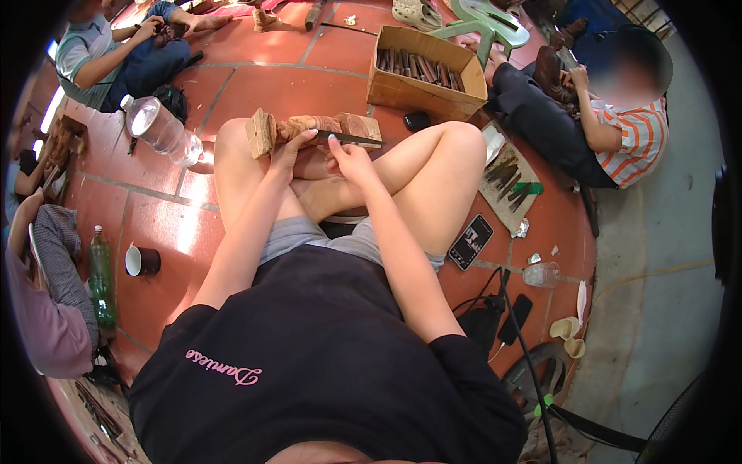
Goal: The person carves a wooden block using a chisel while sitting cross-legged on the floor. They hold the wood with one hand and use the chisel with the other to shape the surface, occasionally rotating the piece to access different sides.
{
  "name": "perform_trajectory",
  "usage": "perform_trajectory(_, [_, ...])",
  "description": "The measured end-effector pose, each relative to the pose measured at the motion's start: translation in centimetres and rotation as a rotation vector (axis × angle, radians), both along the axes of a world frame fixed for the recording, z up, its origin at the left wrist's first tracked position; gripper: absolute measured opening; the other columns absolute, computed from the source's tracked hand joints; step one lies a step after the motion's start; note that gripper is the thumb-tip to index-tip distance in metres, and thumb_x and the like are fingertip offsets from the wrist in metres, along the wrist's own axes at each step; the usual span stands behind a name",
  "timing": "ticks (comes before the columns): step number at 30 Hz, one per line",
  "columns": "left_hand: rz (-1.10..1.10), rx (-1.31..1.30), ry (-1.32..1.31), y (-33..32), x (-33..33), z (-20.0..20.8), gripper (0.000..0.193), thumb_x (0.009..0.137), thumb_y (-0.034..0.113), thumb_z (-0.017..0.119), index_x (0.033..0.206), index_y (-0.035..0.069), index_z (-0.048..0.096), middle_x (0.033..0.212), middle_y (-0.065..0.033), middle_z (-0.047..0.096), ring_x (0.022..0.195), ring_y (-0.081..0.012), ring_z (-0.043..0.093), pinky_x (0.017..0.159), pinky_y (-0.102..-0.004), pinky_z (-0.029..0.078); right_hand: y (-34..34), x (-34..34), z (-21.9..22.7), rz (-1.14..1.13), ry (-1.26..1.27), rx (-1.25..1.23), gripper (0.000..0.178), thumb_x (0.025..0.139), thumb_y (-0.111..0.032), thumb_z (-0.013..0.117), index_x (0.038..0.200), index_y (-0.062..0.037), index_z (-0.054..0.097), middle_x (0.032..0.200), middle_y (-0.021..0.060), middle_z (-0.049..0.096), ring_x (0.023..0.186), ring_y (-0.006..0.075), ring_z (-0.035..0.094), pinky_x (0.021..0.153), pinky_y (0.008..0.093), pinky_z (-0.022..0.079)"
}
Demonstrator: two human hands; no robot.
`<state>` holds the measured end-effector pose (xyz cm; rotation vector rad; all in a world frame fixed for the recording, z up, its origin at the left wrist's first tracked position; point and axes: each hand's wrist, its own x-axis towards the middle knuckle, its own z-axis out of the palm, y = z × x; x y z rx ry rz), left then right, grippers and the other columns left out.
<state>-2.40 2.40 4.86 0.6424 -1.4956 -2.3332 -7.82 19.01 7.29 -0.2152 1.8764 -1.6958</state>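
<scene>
Your L hand (289, 152) holds carved wood (317, 124), fingers partly curled; your R hand (353, 162), fingers bent, pinches 1 dk tool (352, 138).

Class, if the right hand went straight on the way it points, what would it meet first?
Beyond the dark tool at its fingertips, the right hand would probably meet the carved wood first, though depth is unclear.

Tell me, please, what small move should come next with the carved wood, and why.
I would probably draw the dark tool lightly along the carved wood: the right hand holds the tool lengthwise at the wood's near side, and the left hand is at the wood by the tool's left end. Whether tool and wood touch is too small to tell.
</scene>
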Motion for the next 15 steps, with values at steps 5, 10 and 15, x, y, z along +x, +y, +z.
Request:
perform_trajectory(5, [0.042,0.035,0.027,0.8,0.7,1.9,0.046,0.077,0.015,0.077,0.116,0.004,0.057,0.107,-0.0079,0.064,0.096,-0.0185,0.066,0.084,-0.0321,0.058,9.0,4.7,7.2,-0.404,0.796,0.196,0.038,0.088,-0.034,0.069,0.104,0.0004,0.063,0.095,0.0133,0.067,0.094,0.0299,0.063,0.082,0.0386,0.048])
perform_trajectory(10, [0.031,0.04,0.01,0.4,0.2,1.1,0.045,0.077,0.016,0.078,0.115,0.005,0.057,0.108,-0.008,0.064,0.097,-0.0183,0.066,0.084,-0.0316,0.059,20.8,8.2,2.6,-0.826,1.147,0.778,0.058,0.094,-0.031,0.058,0.136,0.0002,0.033,0.144,0.0207,0.035,0.137,0.0392,0.03,0.111,0.0648,0.011])
perform_trajectory(15, [0.035,0.036,0.019,0.5,0.1,1.5,0.043,0.077,0.016,0.078,0.113,0.005,0.058,0.106,-0.0079,0.065,0.097,-0.0179,0.066,0.083,-0.0314,0.059,27.6,12.0,-6.5,-0.684,0.853,1.082,0.07,0.097,-0.04,0.052,0.142,0.0024,0.02,0.149,0.0243,0.024,0.143,0.0386,0.021,0.11,0.0681,0.004])
